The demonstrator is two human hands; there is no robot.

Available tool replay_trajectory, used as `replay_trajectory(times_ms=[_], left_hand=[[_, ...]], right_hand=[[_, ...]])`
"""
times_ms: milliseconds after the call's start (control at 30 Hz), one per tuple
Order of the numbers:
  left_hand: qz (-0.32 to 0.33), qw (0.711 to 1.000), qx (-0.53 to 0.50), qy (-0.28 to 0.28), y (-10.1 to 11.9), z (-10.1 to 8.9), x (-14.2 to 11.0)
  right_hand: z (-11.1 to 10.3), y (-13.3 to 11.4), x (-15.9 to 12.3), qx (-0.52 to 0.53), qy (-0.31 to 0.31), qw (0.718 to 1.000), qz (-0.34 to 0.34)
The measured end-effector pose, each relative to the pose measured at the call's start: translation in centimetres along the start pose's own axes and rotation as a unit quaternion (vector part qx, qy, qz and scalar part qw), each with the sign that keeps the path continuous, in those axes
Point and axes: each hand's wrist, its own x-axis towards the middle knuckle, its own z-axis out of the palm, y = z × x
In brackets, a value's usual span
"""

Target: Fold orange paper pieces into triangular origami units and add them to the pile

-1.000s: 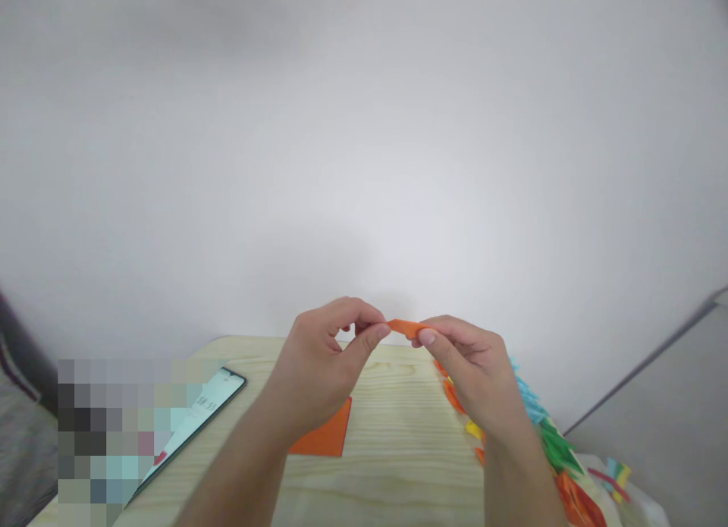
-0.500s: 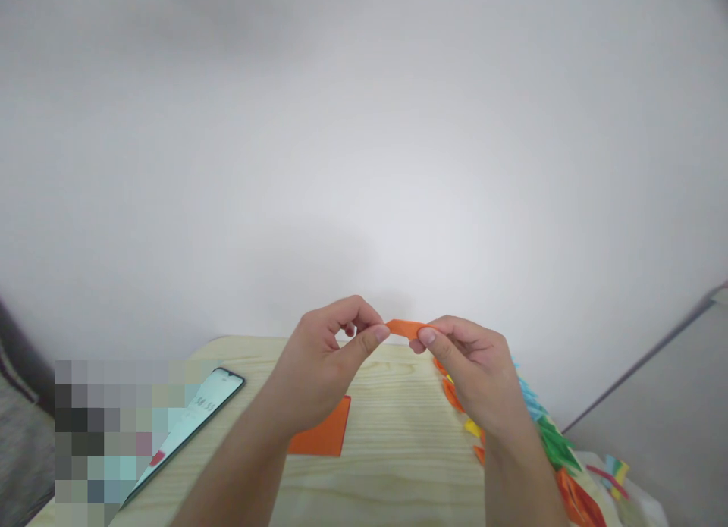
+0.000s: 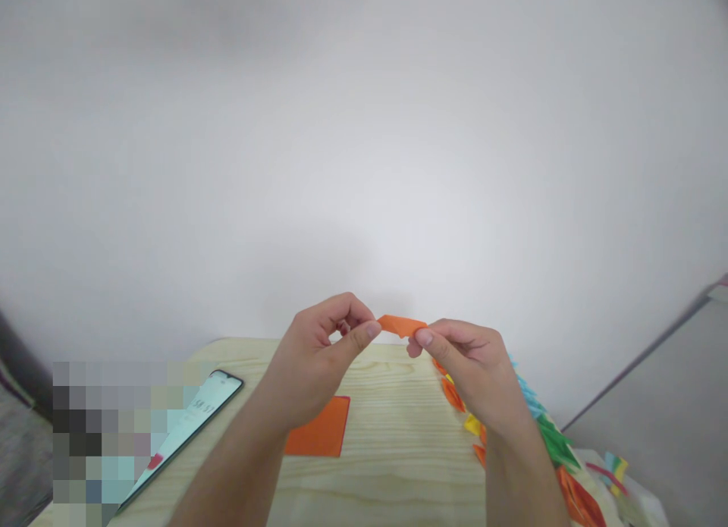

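Observation:
A narrow folded strip of orange paper (image 3: 401,326) is held up between my two hands, above the far part of the table. My left hand (image 3: 327,352) pinches its left tip between thumb and forefinger. At the other end, the thumb and fingers of my right hand (image 3: 469,364) grip the strip. Flat on the table below, partly hidden by my left wrist, lies a square orange sheet of paper (image 3: 321,430).
On the left of the wooden table (image 3: 387,451) lies a phone (image 3: 190,425) with a lit screen. Orange and yellow folded paper pieces (image 3: 453,394) lie beside my right forearm, with green ones (image 3: 557,443) and blue ones beyond. A white wall (image 3: 364,170) stands behind.
My left hand has shifted slightly left, away from my right hand. More of the folded orange paper shows between them, and its lower edge looks a little uneven.

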Motion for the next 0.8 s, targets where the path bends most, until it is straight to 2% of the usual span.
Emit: replay_trajectory(times_ms=[433, 667, 800], left_hand=[[-0.006, 0.999, -0.030, 0.018, -0.1, 0.1, 0.1], [-0.003, 0.999, -0.043, 0.021, 0.1, 0.0, 0.3], [-0.017, 0.998, -0.048, 0.022, 0.3, 0.2, 0.4]], right_hand=[[-0.5, -1.0, -0.1, -0.015, 0.008, 1.000, -0.011], [0.0, 0.0, -0.2, 0.006, 0.022, 1.000, -0.013], [0.2, 0.4, -0.1, 0.037, 0.055, 0.998, -0.022]])
